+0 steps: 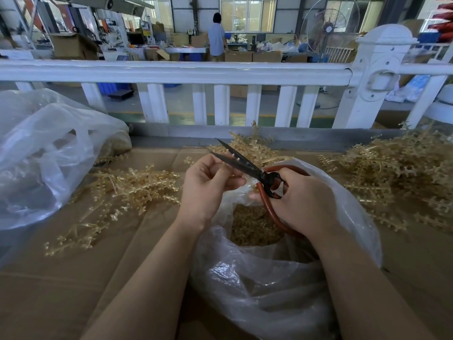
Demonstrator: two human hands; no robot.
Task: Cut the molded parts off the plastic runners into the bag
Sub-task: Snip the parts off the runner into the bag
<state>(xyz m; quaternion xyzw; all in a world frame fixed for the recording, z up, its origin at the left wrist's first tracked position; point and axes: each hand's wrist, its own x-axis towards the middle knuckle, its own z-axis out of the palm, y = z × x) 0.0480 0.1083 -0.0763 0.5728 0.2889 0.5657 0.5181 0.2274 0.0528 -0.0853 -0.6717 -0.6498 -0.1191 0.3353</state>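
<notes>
My right hand [301, 202] grips the red-brown handles of a pair of black scissors [241, 161], whose blades stand open and point up and left. My left hand [210, 182] pinches a small pale runner piece [234, 155] between the blades. Both hands hover over a clear plastic bag [269, 278], open at the top, with a heap of tan cut parts [252, 227] inside. Most of the held piece is hidden by my fingers.
Tan plastic runners lie in a pile on the left [117, 192], another behind the scissors [255, 148] and a big heap on the right [402, 177], all on a cardboard-covered table [73, 278]. A second clear bag [44, 153] sits far left. A white railing [171, 72] borders the back.
</notes>
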